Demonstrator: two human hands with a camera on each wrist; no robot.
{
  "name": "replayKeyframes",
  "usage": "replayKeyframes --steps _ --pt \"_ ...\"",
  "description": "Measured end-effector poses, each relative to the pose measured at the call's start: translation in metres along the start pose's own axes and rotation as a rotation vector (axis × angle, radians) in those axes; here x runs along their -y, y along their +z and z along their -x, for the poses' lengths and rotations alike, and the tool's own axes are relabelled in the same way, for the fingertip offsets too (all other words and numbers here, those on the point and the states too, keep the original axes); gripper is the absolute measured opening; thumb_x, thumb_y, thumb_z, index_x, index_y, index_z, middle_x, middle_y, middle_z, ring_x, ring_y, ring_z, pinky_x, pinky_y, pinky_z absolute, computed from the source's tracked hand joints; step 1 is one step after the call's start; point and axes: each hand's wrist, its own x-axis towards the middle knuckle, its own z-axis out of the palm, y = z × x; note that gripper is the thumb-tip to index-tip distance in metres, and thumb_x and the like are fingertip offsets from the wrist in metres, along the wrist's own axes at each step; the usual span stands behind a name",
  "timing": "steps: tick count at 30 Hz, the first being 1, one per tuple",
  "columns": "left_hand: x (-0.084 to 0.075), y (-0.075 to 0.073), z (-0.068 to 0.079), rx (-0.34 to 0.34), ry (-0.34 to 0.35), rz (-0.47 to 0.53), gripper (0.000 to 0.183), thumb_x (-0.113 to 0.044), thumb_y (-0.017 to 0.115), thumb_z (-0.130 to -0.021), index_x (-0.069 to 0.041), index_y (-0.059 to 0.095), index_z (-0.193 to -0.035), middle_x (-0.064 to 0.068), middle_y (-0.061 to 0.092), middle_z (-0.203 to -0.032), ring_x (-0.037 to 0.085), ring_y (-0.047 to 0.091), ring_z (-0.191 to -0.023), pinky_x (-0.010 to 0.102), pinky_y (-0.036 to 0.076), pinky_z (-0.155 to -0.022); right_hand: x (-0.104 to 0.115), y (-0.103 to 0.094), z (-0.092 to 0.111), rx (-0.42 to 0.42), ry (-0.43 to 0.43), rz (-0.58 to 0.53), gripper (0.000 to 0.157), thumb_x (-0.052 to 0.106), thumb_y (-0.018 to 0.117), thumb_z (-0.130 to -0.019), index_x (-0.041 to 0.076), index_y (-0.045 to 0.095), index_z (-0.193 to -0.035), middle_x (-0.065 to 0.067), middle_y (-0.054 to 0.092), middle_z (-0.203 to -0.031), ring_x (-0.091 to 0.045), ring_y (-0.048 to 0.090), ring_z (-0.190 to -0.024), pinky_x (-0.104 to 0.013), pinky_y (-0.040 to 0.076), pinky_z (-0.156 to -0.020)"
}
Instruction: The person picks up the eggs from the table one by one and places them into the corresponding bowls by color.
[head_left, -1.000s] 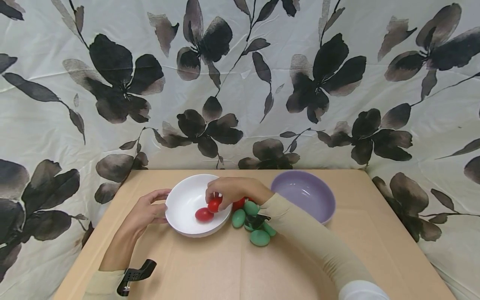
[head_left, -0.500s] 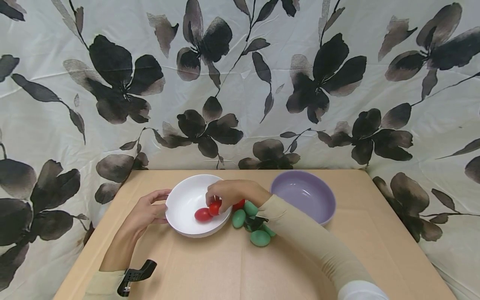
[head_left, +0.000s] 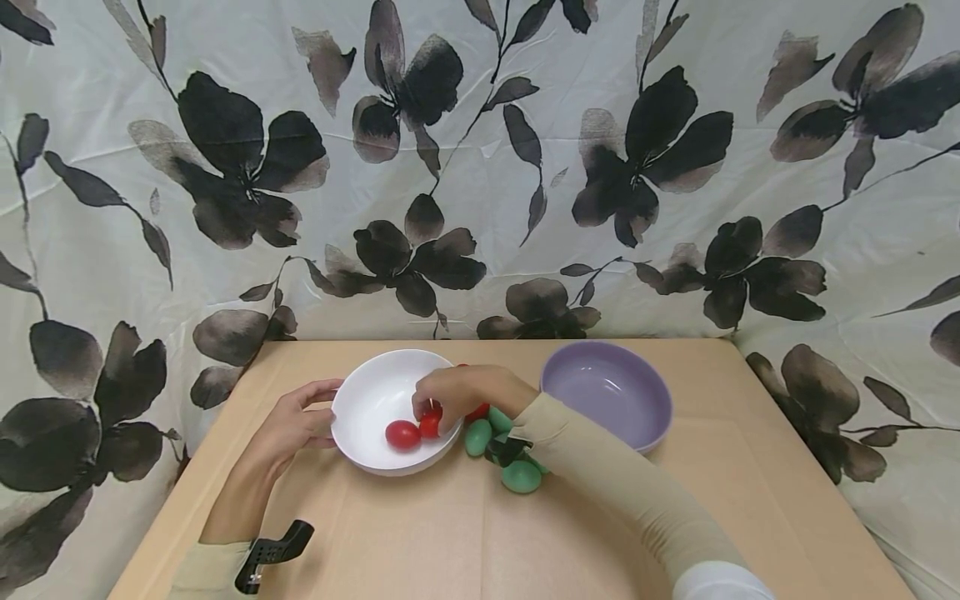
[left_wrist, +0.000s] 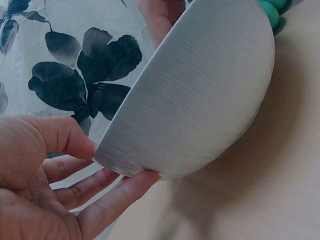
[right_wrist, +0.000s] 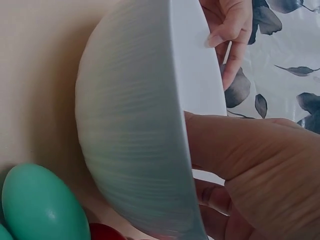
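A white bowl [head_left: 367, 408] stands on the table, with a red egg [head_left: 403, 434] lying inside it. My left hand [head_left: 298, 421] holds its left rim; in the left wrist view the thumb is at the rim's edge and the fingers are against the outer wall. My right hand [head_left: 453, 395] reaches over the right rim, fingers curled at a second red egg [head_left: 430, 427] low in the bowl, beside the first. The bowl's wall hides the fingertips in the right wrist view. Several green eggs [head_left: 521, 477] and a red egg [head_left: 477, 412] lie outside the bowl, partly under the right wrist.
A purple bowl [head_left: 606, 392] stands to the right, behind the right forearm. The table [head_left: 420, 533] ends at the back against a floral cloth [head_left: 525, 192]. Black wrist straps [head_left: 273, 550] are on the arms. A bit of red shows just above the right hand.
My right hand has sunk slightly, and the egg at its fingers sits lower in the bowl. The first red egg has shifted a little left. My left hand has stayed put.
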Motion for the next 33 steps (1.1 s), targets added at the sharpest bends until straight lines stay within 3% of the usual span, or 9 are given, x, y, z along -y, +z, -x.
replayKeyframes --steps 16,23,33 --pt "-0.002 0.000 0.000 -0.004 -0.001 -0.008 0.056 -0.001 0.053 -0.095 -0.001 0.043 -0.150 0.027 0.045 -0.146 0.032 0.066 -0.108 0.047 0.063 -0.077 0.002 0.002 0.000 0.017 0.021 -0.049 0.035 0.017 0.081 -0.086 0.018 0.070 -0.119 0.005 0.065 -0.108 -0.013 0.058 -0.103 -0.017 0.052 -0.086" --pt "-0.002 0.001 0.002 -0.004 -0.005 -0.007 0.055 -0.001 0.053 -0.095 -0.001 0.043 -0.150 0.028 0.045 -0.147 0.034 0.066 -0.109 0.048 0.063 -0.078 -0.002 -0.008 0.008 -0.041 -0.030 -0.089 0.034 0.006 0.074 -0.090 0.014 0.071 -0.122 0.004 0.068 -0.113 -0.013 0.062 -0.108 -0.017 0.053 -0.091" --pt "-0.002 0.001 0.002 -0.009 0.000 -0.009 0.055 -0.001 0.054 -0.096 -0.001 0.043 -0.150 0.028 0.045 -0.147 0.032 0.067 -0.106 0.049 0.063 -0.078 -0.015 -0.022 0.028 -0.137 -0.064 -0.156 0.036 0.003 0.072 -0.091 0.009 0.070 -0.127 -0.005 0.069 -0.125 -0.021 0.064 -0.115 -0.025 0.055 -0.097"
